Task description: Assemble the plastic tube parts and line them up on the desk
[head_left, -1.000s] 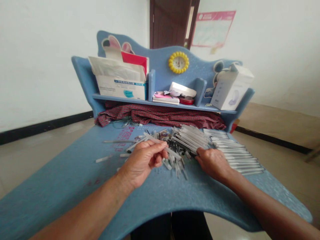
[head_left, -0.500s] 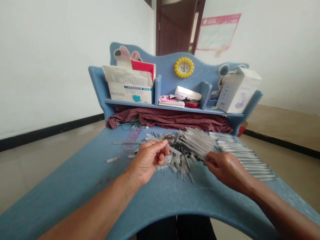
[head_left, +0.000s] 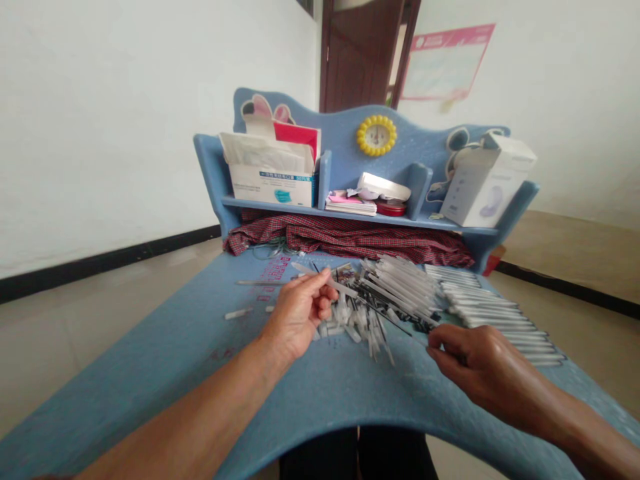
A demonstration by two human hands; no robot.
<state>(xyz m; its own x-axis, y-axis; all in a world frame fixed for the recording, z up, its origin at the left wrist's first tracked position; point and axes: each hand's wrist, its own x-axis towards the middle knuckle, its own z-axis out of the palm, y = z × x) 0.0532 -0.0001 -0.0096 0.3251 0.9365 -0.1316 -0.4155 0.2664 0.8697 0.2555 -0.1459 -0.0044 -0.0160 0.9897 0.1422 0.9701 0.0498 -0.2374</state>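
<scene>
My left hand is closed, pinching a whitish translucent pen barrel between thumb and fingers. From the barrel's right end a thin dark pen refill slants down toward my right hand. That hand is closed, its fingertips on the refill's pale far end. Beneath and between both hands spreads a heap of short clear pen caps mixed with small dark pieces. Just behind my right hand lies a stack of translucent pen barrels. Further right, assembled-looking pens lie side by side in a row.
The blue table curves inward at my side. At its back stands a shelf with an opened mask box, a white box and a yellow-rimmed clock. Red checked cloth is bunched under the shelf. A loose cap lies left.
My right hand has moved right and slightly down, away from my left hand. The dark refill now shows stretched between the hands. My left hand keeps its hold on the barrel.
</scene>
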